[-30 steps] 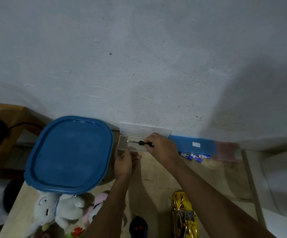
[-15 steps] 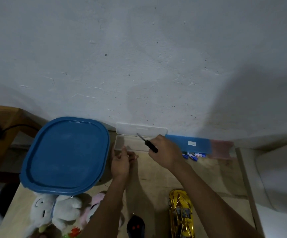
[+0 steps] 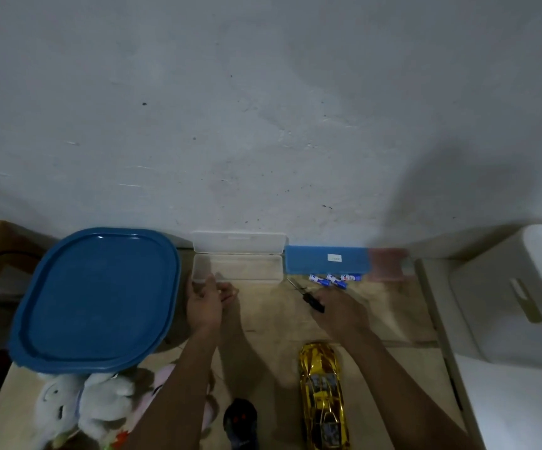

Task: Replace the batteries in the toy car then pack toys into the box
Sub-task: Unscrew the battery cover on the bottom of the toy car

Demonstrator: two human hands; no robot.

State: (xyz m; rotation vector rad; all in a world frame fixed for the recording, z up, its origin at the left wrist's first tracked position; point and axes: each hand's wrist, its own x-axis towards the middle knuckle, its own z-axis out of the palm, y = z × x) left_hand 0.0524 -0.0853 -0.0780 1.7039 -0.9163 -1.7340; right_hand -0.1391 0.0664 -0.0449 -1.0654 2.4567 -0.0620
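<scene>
— Right hand (image 3: pixel 339 308): condition to be stated.

— It is found clenched round the black handle of a screwdriver (image 3: pixel 308 297). The shaft is pointed away and to the left, with its tip just short of the batteries (image 3: pixel 334 279). The hand is held low over the table (image 3: pixel 279 323), toward the far edge.

— Left hand (image 3: pixel 204 303)?

— The fingers are seen loosely curled and nothing is noted in them. The thumb is raised at the near left corner of an open clear case (image 3: pixel 237 271). Contact with the case cannot be confirmed.

— The batteries, exactly?

— They are laid in a short row at the far edge, against the near side of a blue case (image 3: pixel 315 259). A pink case (image 3: pixel 386 264) is set touching its right end. The clear case is placed just beside its left end, with its lid tipped back to the wall (image 3: pixel 263 125).

— The toy car (image 3: pixel 323 394)?

— It is gold, is stood on its wheels near the front edge, below the right forearm, and is touched by neither hand. A dark remote (image 3: pixel 240 420) is recorded to its left.

— Remaining items?

— A large box (image 3: pixel 97 297) with a blue lid is located at the table's left side. Plush toys (image 3: pixel 84 407) are heaped at the near left corner. A white bin (image 3: pixel 506 303) is noted past the right edge.
</scene>
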